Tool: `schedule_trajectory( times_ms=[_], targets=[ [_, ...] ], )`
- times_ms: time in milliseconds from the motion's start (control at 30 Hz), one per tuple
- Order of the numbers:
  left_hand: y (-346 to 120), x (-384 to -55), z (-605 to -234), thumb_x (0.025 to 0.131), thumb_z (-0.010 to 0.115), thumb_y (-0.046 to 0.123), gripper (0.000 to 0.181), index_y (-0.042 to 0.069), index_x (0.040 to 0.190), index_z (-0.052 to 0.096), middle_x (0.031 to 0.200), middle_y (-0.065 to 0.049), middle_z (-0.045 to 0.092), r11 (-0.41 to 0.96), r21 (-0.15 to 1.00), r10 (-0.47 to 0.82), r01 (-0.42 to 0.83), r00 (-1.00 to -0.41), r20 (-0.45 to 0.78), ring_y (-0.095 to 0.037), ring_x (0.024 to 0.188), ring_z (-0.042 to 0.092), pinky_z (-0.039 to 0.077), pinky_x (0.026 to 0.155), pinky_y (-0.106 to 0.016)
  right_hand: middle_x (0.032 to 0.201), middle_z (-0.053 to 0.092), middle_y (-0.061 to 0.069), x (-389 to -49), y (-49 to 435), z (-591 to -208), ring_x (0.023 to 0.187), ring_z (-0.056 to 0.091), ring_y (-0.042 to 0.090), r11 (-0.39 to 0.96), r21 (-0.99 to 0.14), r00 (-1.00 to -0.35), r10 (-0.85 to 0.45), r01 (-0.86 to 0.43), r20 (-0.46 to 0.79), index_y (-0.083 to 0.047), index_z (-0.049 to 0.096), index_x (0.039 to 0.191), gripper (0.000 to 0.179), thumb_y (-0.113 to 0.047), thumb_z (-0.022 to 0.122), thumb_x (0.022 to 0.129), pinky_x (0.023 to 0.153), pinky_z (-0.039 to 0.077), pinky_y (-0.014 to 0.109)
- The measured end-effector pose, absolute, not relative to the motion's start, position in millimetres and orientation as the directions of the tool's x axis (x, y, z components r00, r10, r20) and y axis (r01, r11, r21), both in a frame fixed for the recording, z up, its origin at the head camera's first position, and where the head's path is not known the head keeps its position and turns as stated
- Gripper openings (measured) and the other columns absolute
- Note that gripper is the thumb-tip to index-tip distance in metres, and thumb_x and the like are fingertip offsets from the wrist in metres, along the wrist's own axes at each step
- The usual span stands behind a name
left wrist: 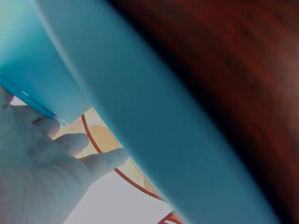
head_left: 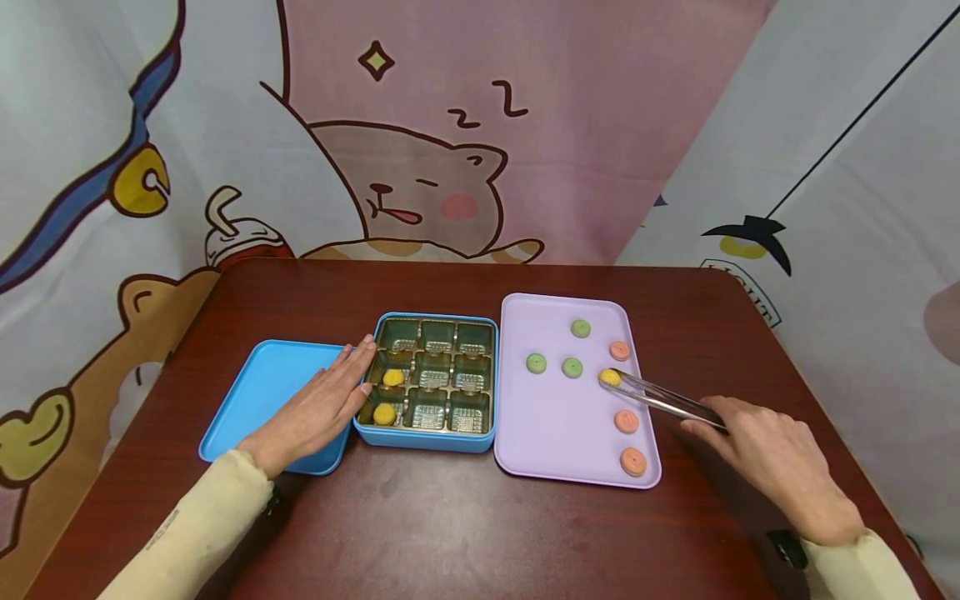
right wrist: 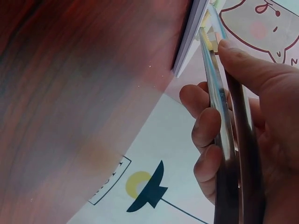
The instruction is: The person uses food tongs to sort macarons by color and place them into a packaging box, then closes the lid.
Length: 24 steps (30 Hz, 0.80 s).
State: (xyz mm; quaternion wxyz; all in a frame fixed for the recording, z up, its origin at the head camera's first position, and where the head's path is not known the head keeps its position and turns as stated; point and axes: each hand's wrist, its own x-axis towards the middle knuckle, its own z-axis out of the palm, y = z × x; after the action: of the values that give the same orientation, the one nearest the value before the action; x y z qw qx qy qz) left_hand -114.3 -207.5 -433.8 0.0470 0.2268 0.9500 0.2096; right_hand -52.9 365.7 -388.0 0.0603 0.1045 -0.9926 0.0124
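My right hand (head_left: 780, 458) grips a pair of metal tongs (head_left: 675, 402), thumb on one arm and fingers curled round the other in the right wrist view. The tong tips sit either side of a small yellow round piece (head_left: 610, 377) at the right part of the lilac tray (head_left: 555, 433). My left hand (head_left: 318, 408) lies with straight fingers along the left rim of the blue box (head_left: 423, 442). A gold divided insert (head_left: 432, 372) fills that box. Two yellow pieces rest in its left column, one in the middle compartment (head_left: 393, 377) and one in the front compartment (head_left: 385, 414).
Three green round pieces (head_left: 572, 367) and three orange ones (head_left: 626, 422) lie on the lilac tray. A blue lid (head_left: 262, 392) lies left of the box, partly under my left forearm. The brown table (head_left: 420, 517) meets a cartoon-print cloth (head_left: 585, 125) behind.
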Motion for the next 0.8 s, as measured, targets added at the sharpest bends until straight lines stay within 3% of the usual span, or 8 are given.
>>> schedule_trajectory(
  times_ms=[800],
  targets=[
    [-207.1, -113.5, -433.3, 0.114, 0.036, 0.040, 0.066, 0.011, 0.167, 0.010, 0.174, -0.005, 0.006, 0.808, 0.436, 0.443, 0.396, -0.897, -0.006, -0.040, 0.157, 0.011, 0.025, 0.115, -0.072, 0.067, 0.055, -0.006, -53.9, 360.3, -382.3, 0.051, 0.041, 0.012, 0.964, -0.013, -0.935, -0.256, -0.267, 0.245, -0.010, 0.070, 0.097, 0.035, -0.038, 0.087, 0.083, 0.041, 0.029, 0.030]
  ],
)
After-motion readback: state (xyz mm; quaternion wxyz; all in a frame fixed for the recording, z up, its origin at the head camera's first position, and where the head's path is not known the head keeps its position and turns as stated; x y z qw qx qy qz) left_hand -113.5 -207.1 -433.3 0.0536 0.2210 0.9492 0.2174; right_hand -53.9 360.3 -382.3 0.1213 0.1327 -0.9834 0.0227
